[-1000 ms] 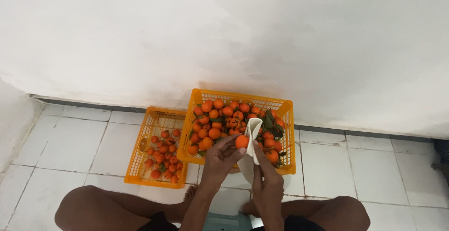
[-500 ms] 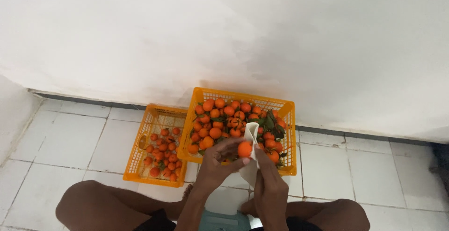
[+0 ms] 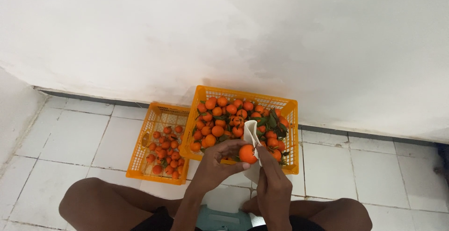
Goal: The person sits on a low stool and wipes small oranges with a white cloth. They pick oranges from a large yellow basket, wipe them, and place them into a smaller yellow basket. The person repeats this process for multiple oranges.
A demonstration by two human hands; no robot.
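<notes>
The left hand (image 3: 216,161) curls around a small orange fruit (image 3: 247,153), fingertips closed on its near and left sides so the fruit sits held up in front of the person, just over the near rim of the big orange crate (image 3: 243,95). The right hand (image 3: 272,185) is pinched shut on a white cloth (image 3: 251,132), pressing it against the fruit's right side while the free end of the cloth stands up above both hands.

The fruit looks light and firm, with a smooth, slightly glossy skin that could slip under a loose hold; a round thing this small seems best cupped across its widest part, as the left hand does, with pressure kept gentle, since the peel probably bruises or tears under a hard squeeze. The cloth is limp and thin, so it likely needs gathering against the fingers to stay put.

Past the hands, the big crate is heaped with more of the same fruit, with dark green leaves (image 3: 276,127) bunched toward its right edge. Touching its left wall stands a smaller orange crate (image 3: 140,152), holding a shallower layer of smaller fruit toward its near end. Both crates rest on the white tiled floor (image 3: 70,137) near the white wall (image 3: 280,34). The person's bare knees (image 3: 89,198) frame the near edge.
</notes>
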